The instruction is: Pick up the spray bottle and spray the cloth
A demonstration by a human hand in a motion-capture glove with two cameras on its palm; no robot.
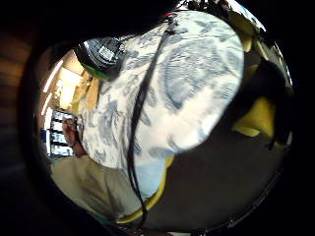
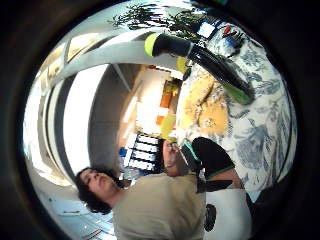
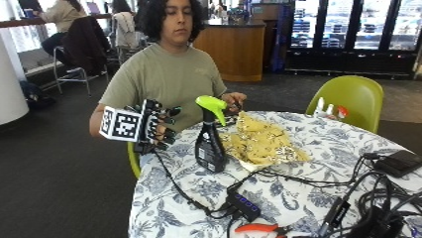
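In the outside view a black spray bottle with a green trigger head stands upright on the round table, near its left edge. A crumpled yellow patterned cloth lies just right of the bottle. My gloved right hand hovers left of the bottle, a short gap away, fingers spread and holding nothing. The person's bare left hand rests at the cloth's far edge. The thumb side palm view shows the bottle beside the cloth. In the little finger side palm view the bottle stands on the flowered tablecloth.
Black cables and a USB hub run across the table's front. A black box sits at the right, red-handled pliers at the front edge. A green chair stands behind the table. The table's edge drops off below my hand.
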